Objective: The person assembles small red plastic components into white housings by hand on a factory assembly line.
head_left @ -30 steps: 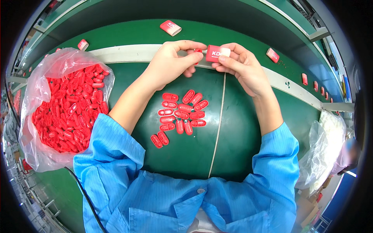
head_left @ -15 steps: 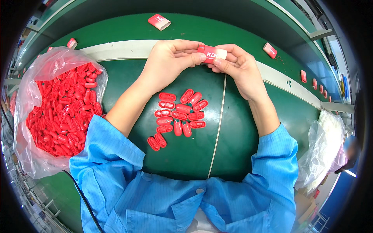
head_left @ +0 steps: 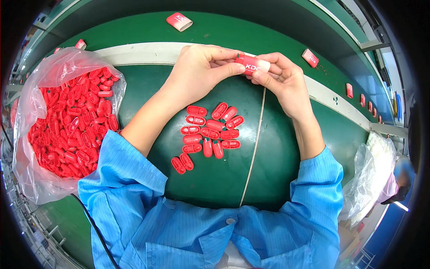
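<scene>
Head view: my left hand [head_left: 197, 69] grips the red-and-white case [head_left: 252, 66] by its red end, right hand [head_left: 287, 83] pinches the pale end; case sits between my fingers. Loose red oval pieces [head_left: 210, 132] lie nearer me than the fingers, filled plastic bag [head_left: 58, 67] left of them.

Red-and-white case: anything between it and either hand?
Nothing visible: the left hand holds the case by its red end, the right hand by its pale end. Loose red pieces lie on the green table, nearer the person.
</scene>
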{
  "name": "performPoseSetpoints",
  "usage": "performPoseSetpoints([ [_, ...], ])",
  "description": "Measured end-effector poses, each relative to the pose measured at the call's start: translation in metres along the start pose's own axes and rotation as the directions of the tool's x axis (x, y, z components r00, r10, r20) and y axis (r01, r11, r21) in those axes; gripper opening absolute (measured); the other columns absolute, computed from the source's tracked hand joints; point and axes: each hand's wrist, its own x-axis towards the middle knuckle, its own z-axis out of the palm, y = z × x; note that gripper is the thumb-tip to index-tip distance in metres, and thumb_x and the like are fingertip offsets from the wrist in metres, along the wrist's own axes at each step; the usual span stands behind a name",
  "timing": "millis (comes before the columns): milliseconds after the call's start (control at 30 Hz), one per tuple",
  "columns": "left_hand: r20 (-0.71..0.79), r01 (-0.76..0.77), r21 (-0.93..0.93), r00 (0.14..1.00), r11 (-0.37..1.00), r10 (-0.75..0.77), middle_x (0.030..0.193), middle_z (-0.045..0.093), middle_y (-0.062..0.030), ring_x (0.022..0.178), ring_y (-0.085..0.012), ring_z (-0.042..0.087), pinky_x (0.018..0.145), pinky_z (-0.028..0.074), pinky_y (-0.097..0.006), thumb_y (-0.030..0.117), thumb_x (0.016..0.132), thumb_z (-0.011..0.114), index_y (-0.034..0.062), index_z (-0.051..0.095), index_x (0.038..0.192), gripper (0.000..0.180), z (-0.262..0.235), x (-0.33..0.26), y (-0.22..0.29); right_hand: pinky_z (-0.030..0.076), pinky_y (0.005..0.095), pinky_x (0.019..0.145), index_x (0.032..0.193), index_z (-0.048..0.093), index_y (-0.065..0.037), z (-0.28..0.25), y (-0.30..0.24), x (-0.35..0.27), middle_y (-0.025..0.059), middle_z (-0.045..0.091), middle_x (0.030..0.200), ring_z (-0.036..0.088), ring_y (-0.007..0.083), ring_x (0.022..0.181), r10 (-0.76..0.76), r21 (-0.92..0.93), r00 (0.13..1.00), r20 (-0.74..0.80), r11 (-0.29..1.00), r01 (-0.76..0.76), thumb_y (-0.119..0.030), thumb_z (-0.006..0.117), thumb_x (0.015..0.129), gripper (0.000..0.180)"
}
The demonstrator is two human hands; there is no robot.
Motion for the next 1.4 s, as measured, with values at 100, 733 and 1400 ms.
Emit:
performPoseSetpoints([
  [100,-0.013,-0.038,-0.043,0.999,0.998,0.037,0.092,0.067,-0.0075,0.085,-0.0103,0.061,0.078,0.05,-0.023,0.007,0.082,0.064,-0.0007,0.063,0.107,0.026,0.006,-0.004,0.0,0.051,0.0245,0.077,0.108,0.054,0.002,-0.002,0.002,0.0,0.0096,0.063,0.096,0.062,0.014,0.086,0.024,-0.004,0.999,0.045,1.0,-0.024,-0.007,0.06,0.086,0.025],
  [733,-0.087,-0.067,0.235,0.992,0.97,0.09,0.096,0.066,-0.0134,0.086,-0.0166,0.064,0.078,0.05,-0.028,0.017,0.083,0.06,-0.0034,0.055,0.114,0.037,0.006,0.038,-0.011,0.049,0.0268,0.07,0.106,0.062,-0.002,-0.012,0.007,0.038,0.0094,0.065,0.085,0.061,0.0137,0.077,-0.142,-0.461,0.989,-0.044,0.881,0.106,-0.033,0.065,0.081,0.04],
  [1400,0.42,-0.431,0.501,0.879,0.75,0.225,0.093,0.062,-0.0092,0.09,-0.0286,0.058,0.082,0.047,-0.037,-0.001,0.072,0.061,0.005,0.064,0.097,0.026,-0.011,-0.05,0.019,0.046,0.0267,0.061,0.09,0.066,-0.001,-0.041,-0.019,-0.001,0.0066,0.06,0.079,0.059,0.0144,0.069,-0.202,-0.724,0.973,-0.108,0.687,0.063,-0.029,0.071,0.074,0.033],
])
